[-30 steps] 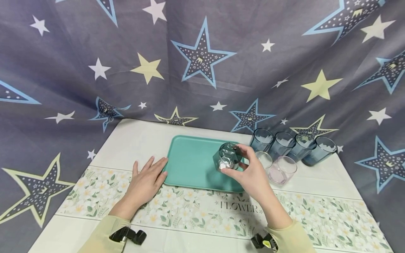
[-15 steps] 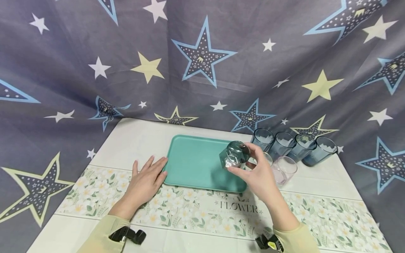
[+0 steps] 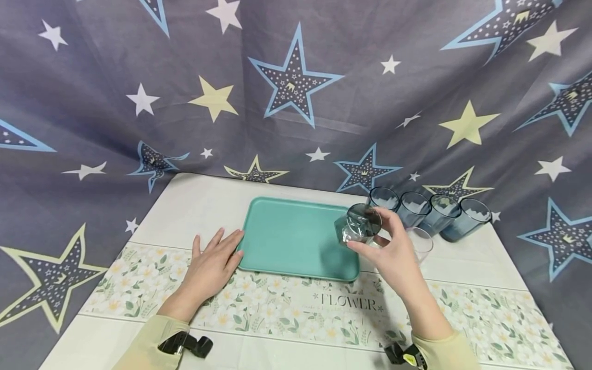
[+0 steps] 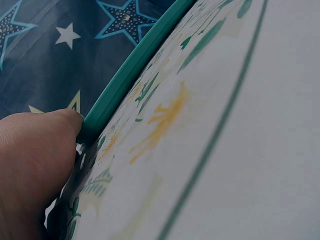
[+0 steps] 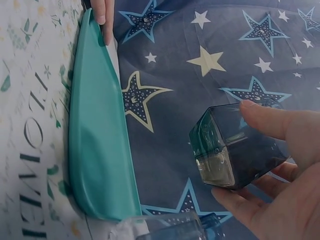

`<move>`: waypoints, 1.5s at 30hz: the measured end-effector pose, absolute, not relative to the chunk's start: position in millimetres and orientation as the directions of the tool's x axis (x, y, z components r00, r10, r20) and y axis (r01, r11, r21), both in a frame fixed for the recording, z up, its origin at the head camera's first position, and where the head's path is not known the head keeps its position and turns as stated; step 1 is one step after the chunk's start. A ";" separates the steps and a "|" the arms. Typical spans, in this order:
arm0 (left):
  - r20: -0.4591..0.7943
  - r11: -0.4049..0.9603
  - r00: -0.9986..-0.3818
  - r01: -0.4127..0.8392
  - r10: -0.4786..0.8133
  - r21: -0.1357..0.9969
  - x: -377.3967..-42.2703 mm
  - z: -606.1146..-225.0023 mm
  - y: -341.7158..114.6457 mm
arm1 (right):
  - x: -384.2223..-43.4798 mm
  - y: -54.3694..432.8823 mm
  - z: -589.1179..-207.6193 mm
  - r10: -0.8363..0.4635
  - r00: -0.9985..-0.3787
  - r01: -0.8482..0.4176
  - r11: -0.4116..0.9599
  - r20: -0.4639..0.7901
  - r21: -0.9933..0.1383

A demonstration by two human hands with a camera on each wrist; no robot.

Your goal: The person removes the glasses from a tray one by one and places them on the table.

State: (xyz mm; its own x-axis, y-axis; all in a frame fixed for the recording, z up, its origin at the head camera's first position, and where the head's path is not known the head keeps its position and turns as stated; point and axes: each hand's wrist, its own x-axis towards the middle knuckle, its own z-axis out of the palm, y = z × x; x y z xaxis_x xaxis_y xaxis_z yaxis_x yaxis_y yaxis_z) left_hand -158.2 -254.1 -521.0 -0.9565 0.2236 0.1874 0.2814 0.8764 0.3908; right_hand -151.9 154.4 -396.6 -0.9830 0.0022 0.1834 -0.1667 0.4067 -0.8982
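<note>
My right hand (image 3: 395,252) grips a dark tinted glass (image 3: 353,228) around its side, raised over the right edge of the teal tray (image 3: 287,239). In the right wrist view the glass (image 5: 240,145) shows its faceted base, with thumb on one side and fingers on the other. My left hand (image 3: 210,264) lies with fingers extended at the tray's left edge, touching it. From the left wrist view, its thumb (image 4: 65,125) meets the tray rim (image 4: 115,90). Behind the right hand, a clear pinkish glass (image 3: 422,241) stands partly hidden.
Several blue-tinted tall glasses (image 3: 467,221) stand in a row at the back right of the table. A floral runner printed "FLOWER" (image 3: 349,302) crosses the white tabletop (image 3: 208,198). A star-patterned curtain (image 3: 296,128) hangs directly behind the table.
My right hand has carried the dark glass rightward, from over the tray to its right edge, now covering more of the clear glasses. The left hand has stayed in place.
</note>
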 end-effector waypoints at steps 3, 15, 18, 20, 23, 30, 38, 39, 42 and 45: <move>0.191 0.876 -0.956 0.283 0.224 0.391 -158.1 -520.9 -253.9 | -149.9 160.7 -392.7 0.009 -0.981 -0.170 0.435 0.193 -0.884; 0.191 0.874 -0.956 0.284 0.224 0.394 -158.7 -520.2 -253.5 | -143.6 190.8 -380.5 0.057 -0.969 -0.175 0.531 0.241 -0.829; 0.192 0.874 -0.955 0.285 0.226 0.393 -158.9 -520.0 -253.3 | -141.5 200.2 -376.4 0.082 -0.968 -0.156 0.548 0.239 -0.822; 0.194 0.874 -0.954 0.287 0.227 0.391 -159.0 -520.0 -253.0 | -140.4 207.5 -374.3 0.103 -0.967 -0.139 0.558 0.235 -0.818; 0.198 0.874 -0.953 0.291 0.229 0.390 -159.1 -520.2 -253.0 | -139.3 218.5 -370.9 0.132 -0.963 -0.123 0.560 0.234 -0.819; 0.201 0.873 -0.953 0.290 0.227 0.391 -159.2 -521.4 -253.4 | -136.6 241.3 -366.9 0.186 -0.954 -0.089 0.575 0.236 -0.814; 0.202 0.871 -0.953 0.292 0.228 0.395 -158.9 -521.3 -253.9 | -133.2 268.2 -360.5 0.289 -0.920 -0.054 0.575 0.265 -0.817; 0.202 0.872 -0.953 0.291 0.227 0.394 -158.8 -521.3 -254.1 | -132.6 272.1 -359.2 0.304 -0.916 -0.045 0.573 0.263 -0.819; 0.203 0.873 -0.953 0.291 0.227 0.392 -158.6 -521.3 -254.7 | -130.7 284.3 -356.9 0.337 -0.909 -0.008 0.573 0.244 -0.820; 0.205 0.873 -0.952 0.292 0.227 0.390 -158.5 -521.1 -254.9 | -129.3 296.5 -358.3 0.355 -0.909 0.025 0.567 0.217 -0.823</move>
